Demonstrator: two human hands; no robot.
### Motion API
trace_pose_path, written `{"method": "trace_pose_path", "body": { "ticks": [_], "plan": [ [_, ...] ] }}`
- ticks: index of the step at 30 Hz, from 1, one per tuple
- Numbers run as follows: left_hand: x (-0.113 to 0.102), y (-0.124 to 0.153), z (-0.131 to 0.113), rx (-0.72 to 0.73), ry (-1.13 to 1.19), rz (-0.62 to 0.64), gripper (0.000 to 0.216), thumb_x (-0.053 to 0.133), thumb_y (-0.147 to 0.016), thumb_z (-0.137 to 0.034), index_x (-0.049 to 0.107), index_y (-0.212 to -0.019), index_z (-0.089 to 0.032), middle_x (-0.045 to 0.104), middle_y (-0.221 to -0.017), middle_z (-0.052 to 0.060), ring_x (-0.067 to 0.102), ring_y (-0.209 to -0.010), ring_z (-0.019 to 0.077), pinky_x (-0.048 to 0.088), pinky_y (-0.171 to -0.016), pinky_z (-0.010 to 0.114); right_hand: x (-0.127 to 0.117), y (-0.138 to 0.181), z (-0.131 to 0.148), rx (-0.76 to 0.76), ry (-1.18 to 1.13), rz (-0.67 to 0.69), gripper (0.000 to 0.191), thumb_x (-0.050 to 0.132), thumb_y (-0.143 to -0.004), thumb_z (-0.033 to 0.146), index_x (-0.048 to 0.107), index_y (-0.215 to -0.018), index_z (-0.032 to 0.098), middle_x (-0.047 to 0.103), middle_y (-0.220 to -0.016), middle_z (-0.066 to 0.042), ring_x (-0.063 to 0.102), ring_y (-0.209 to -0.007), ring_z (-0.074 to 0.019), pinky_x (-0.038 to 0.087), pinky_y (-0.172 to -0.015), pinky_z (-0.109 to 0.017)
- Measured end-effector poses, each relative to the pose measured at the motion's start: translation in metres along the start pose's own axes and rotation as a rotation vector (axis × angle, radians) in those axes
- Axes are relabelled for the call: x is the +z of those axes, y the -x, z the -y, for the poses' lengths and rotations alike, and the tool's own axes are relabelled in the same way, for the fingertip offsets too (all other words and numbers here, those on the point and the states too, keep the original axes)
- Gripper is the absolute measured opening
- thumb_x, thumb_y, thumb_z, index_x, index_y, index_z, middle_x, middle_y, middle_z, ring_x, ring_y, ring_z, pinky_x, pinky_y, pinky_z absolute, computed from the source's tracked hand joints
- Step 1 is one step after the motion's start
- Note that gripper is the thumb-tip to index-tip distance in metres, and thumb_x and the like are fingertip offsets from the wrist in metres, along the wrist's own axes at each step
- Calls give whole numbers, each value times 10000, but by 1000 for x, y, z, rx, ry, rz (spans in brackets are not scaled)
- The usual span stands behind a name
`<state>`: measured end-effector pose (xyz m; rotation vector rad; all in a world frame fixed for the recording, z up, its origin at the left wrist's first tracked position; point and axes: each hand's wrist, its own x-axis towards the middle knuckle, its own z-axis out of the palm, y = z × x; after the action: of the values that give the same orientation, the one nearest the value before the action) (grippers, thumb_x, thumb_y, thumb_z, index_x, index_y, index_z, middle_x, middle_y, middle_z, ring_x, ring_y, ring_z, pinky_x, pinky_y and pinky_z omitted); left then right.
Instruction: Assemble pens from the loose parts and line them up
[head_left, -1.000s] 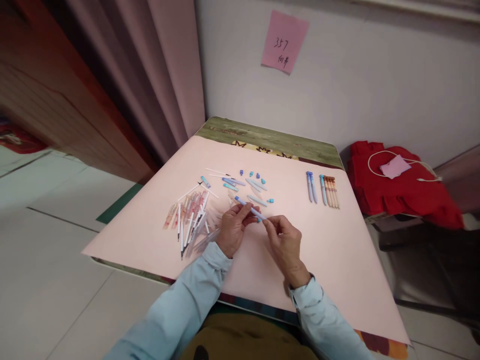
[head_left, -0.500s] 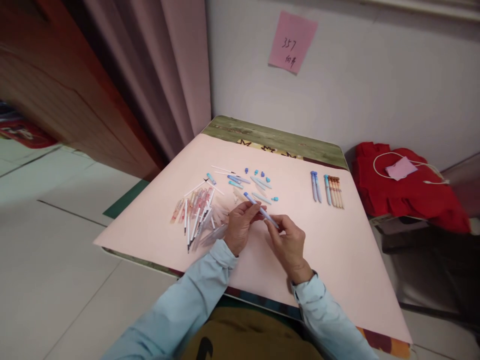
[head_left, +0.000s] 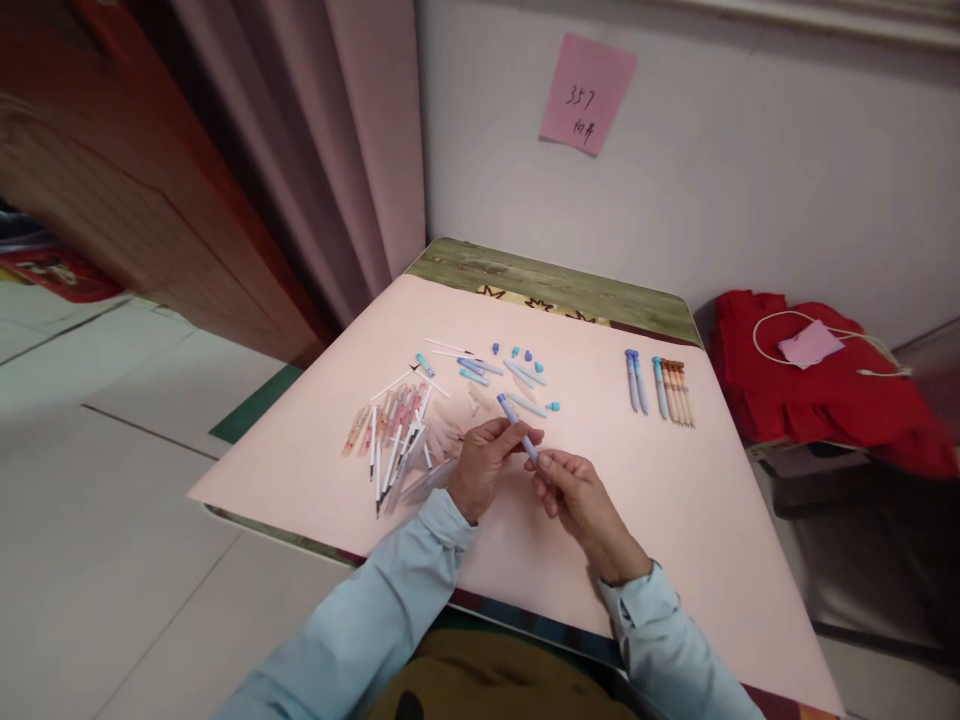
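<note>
Inspection from the head view, largest item first.

1. Pink sheet point(head_left: 675, 520) covers the table point(head_left: 555, 280).
2. Heap of white refills and clear barrels point(head_left: 394, 430) lies on the sheet left of the hands.
3. Row of assembled pens point(head_left: 660, 385) lies well apart at the far right, side by side.
4. Loose blue parts point(head_left: 517, 370) lie scattered just beyond the hands.
5. Left hand point(head_left: 484, 465) pinches the blue pen point(head_left: 514, 418) at mid-barrel. Right hand point(head_left: 581, 495) pinches its near end. The pen is held tilted above the sheet's middle.

Judgement: I read this as a fitting step on the pen's near end. The next move calls for a steady left hold and straight alignment along the barrel.
</note>
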<state>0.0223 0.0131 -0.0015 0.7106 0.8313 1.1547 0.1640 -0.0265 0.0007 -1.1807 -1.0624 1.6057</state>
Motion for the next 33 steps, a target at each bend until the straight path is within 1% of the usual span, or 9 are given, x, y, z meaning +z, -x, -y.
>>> {"method": "trace_pose_path", "body": {
  "ticks": [2, 4, 8, 16, 19, 22, 26, 29, 33],
  "plan": [
    [1, 0, 0, -9, 42, -39, 243, 777, -733, -362, 713, -752, -129, 741, -775, 67, 653, -696, 142, 493, -715, 269, 3, 1, 2, -38, 76, -6, 373, 603, -871, 535, 666, -866, 167, 611, -597, 1, 503, -447, -95, 376, -438, -209],
    [3, 1, 0, -13, 90, -89, 244, 800, -702, -347, 675, -707, -138, 726, -715, 48, 645, -662, 135, 486, -679, 258, 6, 4, 4, -154, 262, -99, 346, 646, -846, 517, 677, -898, 176, 634, -638, -7, 549, -535, -119, 428, -510, -229],
    [5, 0, 0, -33, 87, -122, 253, 814, -681, -339, 664, -696, -136, 718, -697, 45, 630, -627, 125, 474, -647, 248, 9, 8, 4, -315, 553, -318, 270, 712, -801, 460, 689, -819, 192, 605, -610, 14, 489, -526, -105, 402, -521, -233],
    [-2, -1, 5, -35, -62, -22, 283, 726, -781, -398, 727, -738, -118, 728, -734, 75, 622, -641, 125, 470, -660, 249, 9, 6, 3, -46, 165, -144, 327, 698, -787, 490, 628, -743, 173, 625, -590, -9, 564, -530, -132, 469, -521, -247],
    [3, 0, 4, -37, -33, -65, 286, 759, -743, -404, 706, -723, -124, 731, -749, 73, 640, -657, 132, 485, -677, 255, 9, 7, 3, -138, 315, -224, 313, 681, -804, 488, 632, -749, 183, 631, -597, -2, 554, -528, -124, 450, -525, -234],
    [9, -1, 1, -27, 62, -105, 340, 772, -716, -449, 700, -839, -140, 742, -829, 74, 675, -683, 155, 512, -690, 285, 8, 9, 3, -260, 602, -354, 284, 681, -809, 470, 648, -741, 196, 632, -595, 9, 533, -516, -115, 414, -518, -223],
    [8, -1, -3, -9, 124, -172, 402, 761, -725, -473, 674, -959, -158, 740, -816, 62, 680, -635, 157, 532, -675, 309, 10, 11, 4, -315, 815, -367, 244, 676, -808, 423, 641, -708, 203, 629, -573, 18, 535, -498, -109, 386, -508, -213],
    [7, -1, -3, -2, 121, -163, 369, 770, -717, -455, 671, -883, -140, 737, -779, 69, 685, -645, 164, 538, -693, 313, 12, 12, 2, -314, 775, -300, 257, 650, -827, 414, 632, -692, 196, 621, -557, 18, 523, -484, -104, 372, -497, -210],
    [10, 2, -1, 5, 112, -151, 376, 749, -737, -479, 672, -878, -138, 739, -782, 71, 690, -659, 167, 542, -700, 317, 14, 11, 0, -258, 566, -229, 288, 626, -847, 434, 624, -698, 188, 614, -564, 11, 514, -489, -108, 384, -489, -212]
  ]
}}
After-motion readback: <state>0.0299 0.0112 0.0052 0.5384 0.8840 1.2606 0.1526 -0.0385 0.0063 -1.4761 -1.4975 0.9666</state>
